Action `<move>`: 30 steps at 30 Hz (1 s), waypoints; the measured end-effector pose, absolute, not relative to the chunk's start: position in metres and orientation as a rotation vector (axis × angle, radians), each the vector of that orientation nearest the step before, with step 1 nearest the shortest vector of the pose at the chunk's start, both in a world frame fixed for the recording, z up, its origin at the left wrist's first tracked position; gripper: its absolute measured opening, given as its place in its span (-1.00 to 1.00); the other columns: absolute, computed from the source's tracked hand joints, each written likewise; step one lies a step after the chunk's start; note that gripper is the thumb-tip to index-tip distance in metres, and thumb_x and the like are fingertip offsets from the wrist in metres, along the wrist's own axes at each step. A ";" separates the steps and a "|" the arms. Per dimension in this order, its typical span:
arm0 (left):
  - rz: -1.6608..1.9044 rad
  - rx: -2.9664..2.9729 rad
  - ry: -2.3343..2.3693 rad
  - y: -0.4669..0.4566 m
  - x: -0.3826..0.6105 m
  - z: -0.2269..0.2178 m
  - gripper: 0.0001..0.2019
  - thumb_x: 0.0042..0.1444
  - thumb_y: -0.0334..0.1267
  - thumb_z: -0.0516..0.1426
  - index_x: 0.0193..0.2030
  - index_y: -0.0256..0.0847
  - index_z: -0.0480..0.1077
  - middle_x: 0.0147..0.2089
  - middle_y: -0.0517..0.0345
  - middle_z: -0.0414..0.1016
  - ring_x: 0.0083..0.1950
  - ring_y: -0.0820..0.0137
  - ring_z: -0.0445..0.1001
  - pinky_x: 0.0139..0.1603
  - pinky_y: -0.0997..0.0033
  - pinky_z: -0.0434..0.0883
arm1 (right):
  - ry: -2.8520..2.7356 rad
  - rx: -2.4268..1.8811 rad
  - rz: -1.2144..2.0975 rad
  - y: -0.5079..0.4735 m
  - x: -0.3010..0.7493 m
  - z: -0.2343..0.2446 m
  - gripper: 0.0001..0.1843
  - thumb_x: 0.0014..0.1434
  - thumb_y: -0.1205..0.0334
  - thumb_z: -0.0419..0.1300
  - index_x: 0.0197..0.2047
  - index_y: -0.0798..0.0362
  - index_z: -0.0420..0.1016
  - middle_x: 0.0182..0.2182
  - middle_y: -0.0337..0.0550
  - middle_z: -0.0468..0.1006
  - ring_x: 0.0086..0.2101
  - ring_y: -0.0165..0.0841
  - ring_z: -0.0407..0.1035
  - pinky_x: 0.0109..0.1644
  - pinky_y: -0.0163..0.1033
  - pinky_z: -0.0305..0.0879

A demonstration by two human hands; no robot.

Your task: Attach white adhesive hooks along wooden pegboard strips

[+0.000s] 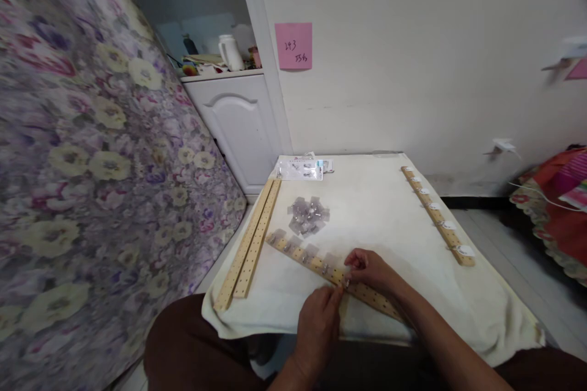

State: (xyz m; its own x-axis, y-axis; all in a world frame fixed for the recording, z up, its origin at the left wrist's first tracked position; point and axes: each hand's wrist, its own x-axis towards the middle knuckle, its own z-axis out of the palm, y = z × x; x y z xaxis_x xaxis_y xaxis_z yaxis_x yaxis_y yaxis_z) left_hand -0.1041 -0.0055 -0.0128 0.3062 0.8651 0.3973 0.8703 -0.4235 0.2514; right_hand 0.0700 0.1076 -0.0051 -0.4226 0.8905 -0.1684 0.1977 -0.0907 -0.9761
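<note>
Pale wood makes up the long perforated strip [337, 277] at which both hands work, seen from the head camera. It lies aslant on the cloth-covered worktop [367, 208], near the edge closest to the person, and a row of clear plastic pieces [310, 250] with shiny bits sits along its far-left half. The left hand [317, 322] has its fingers bent together against the strip's near edge; whether they clasp the wood, I cannot tell. The right hand [372, 272] reaches over the strip, fingers curled, their tips beside a small shiny piece [347, 283]; whether they pinch it is too small to tell.

Beyond the strip is a heap of clear packets [309, 216]. Two more perforated strips [259, 238] lie side by side along the left edge, and a further strip [440, 220] near the right edge bears a row of white tags [448, 225].

At the back left lies a printed packet [298, 169] with small pictures and a blue patch; its lettering is too small to read. On the wall above, a pink note [293, 46] is handwritten "243", with characters beneath that I cannot make out surely. A white jug [230, 52] stands on a cabinet shelf [224, 74], beside a floral curtain [105, 165].
</note>
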 end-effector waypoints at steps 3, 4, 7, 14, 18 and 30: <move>-0.747 -2.522 -1.679 -0.005 -0.104 -0.013 -0.55 0.09 -0.52 -0.07 0.12 -0.20 0.26 -0.26 0.05 0.39 -0.21 0.32 0.37 -0.24 0.31 0.44 | -1.615 -1.186 1.570 0.108 0.070 -0.004 -0.74 -0.24 0.41 0.27 -0.38 0.06 0.39 -0.58 -0.40 0.32 -0.53 -0.49 0.21 -0.46 -0.37 0.13; -0.741 -2.520 -1.678 -0.005 -0.104 -0.012 -0.55 0.08 -0.52 -0.07 0.12 -0.20 0.26 -0.26 0.04 0.39 -0.21 0.32 0.37 -0.24 0.30 0.44 | -1.617 -1.186 1.575 0.108 0.070 -0.003 -0.73 -0.24 0.40 0.27 -0.37 0.06 0.39 -0.58 -0.39 0.32 -0.53 -0.49 0.21 -0.46 -0.37 0.13; -0.713 -2.509 -1.698 -0.005 -0.103 -0.011 -0.51 0.05 -0.54 -0.06 0.14 -0.19 0.25 -0.26 0.05 0.39 -0.21 0.31 0.38 -0.23 0.29 0.44 | -1.623 -1.188 1.581 0.108 0.069 -0.002 -0.72 -0.24 0.41 0.26 -0.36 0.05 0.40 -0.58 -0.40 0.30 -0.53 -0.49 0.21 -0.45 -0.37 0.11; -0.647 -2.512 -1.763 -0.007 -0.102 -0.010 -0.45 -0.01 -0.57 -0.04 0.15 -0.15 0.23 -0.23 0.06 0.40 -0.18 0.31 0.38 -0.19 0.28 0.44 | -1.592 -1.153 1.594 0.105 0.071 -0.003 -0.75 -0.23 0.39 0.27 -0.37 0.06 0.42 -0.55 -0.38 0.33 -0.51 -0.48 0.23 -0.42 -0.36 0.12; -0.609 -2.511 -1.777 -0.007 -0.102 -0.010 -0.44 -0.01 -0.56 -0.03 0.17 -0.15 0.21 -0.23 0.07 0.39 -0.20 0.30 0.38 -0.23 0.28 0.43 | -1.597 -1.117 1.610 0.104 0.073 -0.002 -0.73 -0.21 0.32 0.31 -0.34 0.07 0.44 -0.52 -0.35 0.38 -0.47 -0.45 0.28 -0.37 -0.34 0.17; -0.910 -2.571 -1.694 -0.009 -0.109 -0.013 -0.50 0.09 -0.53 -0.08 0.18 -0.17 0.18 -0.14 0.01 0.41 -0.12 0.31 0.40 -0.15 0.26 0.45 | -1.545 -1.186 1.595 0.115 0.088 0.000 -0.69 -0.03 0.06 0.23 -0.26 0.08 0.39 -0.53 -0.35 0.36 -0.65 -0.54 0.20 -0.60 -0.37 0.09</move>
State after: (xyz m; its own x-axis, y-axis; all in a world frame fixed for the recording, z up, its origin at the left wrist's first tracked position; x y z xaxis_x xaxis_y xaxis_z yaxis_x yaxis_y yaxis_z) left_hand -0.1089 -0.0090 -0.0129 0.2834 0.8636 0.4170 0.8245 -0.4415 0.3540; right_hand 0.0882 0.1145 0.0000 -0.4095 0.8940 -0.1820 0.1536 -0.1291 -0.9797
